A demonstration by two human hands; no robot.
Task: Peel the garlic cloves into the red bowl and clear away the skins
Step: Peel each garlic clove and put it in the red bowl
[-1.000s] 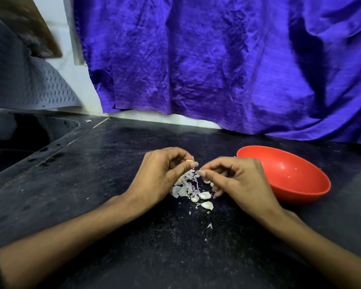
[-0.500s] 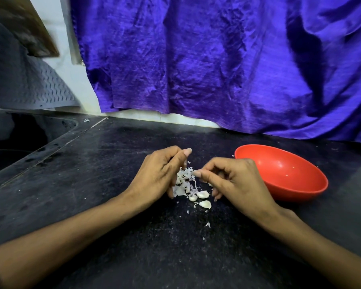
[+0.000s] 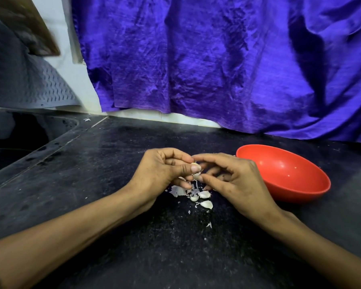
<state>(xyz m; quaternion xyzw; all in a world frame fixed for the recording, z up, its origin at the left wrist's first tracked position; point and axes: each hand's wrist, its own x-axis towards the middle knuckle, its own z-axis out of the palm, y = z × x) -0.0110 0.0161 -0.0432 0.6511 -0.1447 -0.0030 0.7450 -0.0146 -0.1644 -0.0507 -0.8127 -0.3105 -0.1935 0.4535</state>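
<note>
Your red bowl (image 3: 300, 190) sits on the dark counter (image 3: 92, 184) just to the right of your right hand (image 3: 233, 182), glossy, with only a few pale specks showing inside. Your left hand (image 3: 161, 172) pinches a small pale garlic clove (image 3: 195, 165) between thumb and fingers, and your right hand's curled fingertips pick at it. Below your hands lie white papery skins (image 3: 178, 191) and loose cloves (image 3: 205, 200).

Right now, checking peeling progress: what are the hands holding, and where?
A garlic clove, pinched between left hand thumb and fingers; right hand fingertips pinch its skin.
</note>
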